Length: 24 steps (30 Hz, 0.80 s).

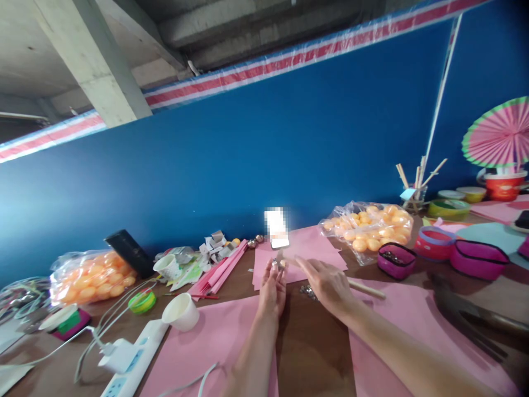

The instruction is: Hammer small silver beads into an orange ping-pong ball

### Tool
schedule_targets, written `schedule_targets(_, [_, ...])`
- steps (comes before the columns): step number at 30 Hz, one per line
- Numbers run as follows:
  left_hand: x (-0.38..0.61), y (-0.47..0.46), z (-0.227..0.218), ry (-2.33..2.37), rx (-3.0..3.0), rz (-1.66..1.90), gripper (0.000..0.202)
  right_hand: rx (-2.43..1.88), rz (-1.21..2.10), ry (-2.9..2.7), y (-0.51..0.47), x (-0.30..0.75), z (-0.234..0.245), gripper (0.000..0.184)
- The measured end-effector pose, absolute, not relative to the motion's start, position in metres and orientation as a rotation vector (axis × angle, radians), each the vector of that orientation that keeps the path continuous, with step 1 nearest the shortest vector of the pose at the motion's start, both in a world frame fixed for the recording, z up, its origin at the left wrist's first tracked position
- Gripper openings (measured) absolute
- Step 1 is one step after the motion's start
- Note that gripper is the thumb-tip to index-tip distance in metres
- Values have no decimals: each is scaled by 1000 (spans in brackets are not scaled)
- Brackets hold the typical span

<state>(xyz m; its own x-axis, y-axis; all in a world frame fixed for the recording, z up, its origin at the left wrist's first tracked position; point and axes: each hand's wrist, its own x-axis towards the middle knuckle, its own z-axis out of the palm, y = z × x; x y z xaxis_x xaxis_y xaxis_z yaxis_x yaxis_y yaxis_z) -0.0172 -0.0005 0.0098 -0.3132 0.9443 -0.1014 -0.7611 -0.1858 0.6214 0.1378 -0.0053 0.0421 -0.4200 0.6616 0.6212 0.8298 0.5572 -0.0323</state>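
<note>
My left hand [273, 286] is raised over the middle of the table, fingers curled around a small shiny metallic piece [275, 263] at their tips. I cannot make out exactly what this piece is. From the right comes my right hand [328, 284], closed around a thin wooden-handled tool [367, 288]. The handle sticks out behind the hand, while the tool's front end is blurred close to my left fingertips. Below my right hand lies a small heap of metal bits [309, 292]. Pink paper sheets [306, 245] lie just beyond both hands.
A phone [280, 242] stands ahead. Bags of orange balls lie at left [93, 281] and right [372, 220]. A white cup [181, 311] and power strip [136, 358] stand left; a magenta pouch [395, 260] and dark tool [467, 314] lie right. A blue wall [248, 149] rises behind.
</note>
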Motion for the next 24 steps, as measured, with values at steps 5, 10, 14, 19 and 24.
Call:
schedule_targets(5, [-17, -2, 10, 667, 405, 1773, 25, -1197, -369, -2192, -6, 138, 44, 46])
schedule_targets(10, [-16, -4, 12, 669, 446, 1776, 27, -1257, -353, -2230, -5, 138, 43, 50])
schedule_targets(14, [-15, -4, 13, 647, 468, 1801, 30, -1275, -339, -2190, -5, 137, 42, 46])
schedule_targets(19, [-15, -5, 13, 622, 490, 1771, 32, -1280, -366, -2222, -6, 137, 43, 51])
schedule_targets(24, [-15, -5, 13, 615, 456, 1737, 31, -1249, -380, -2165, -5, 139, 45, 47])
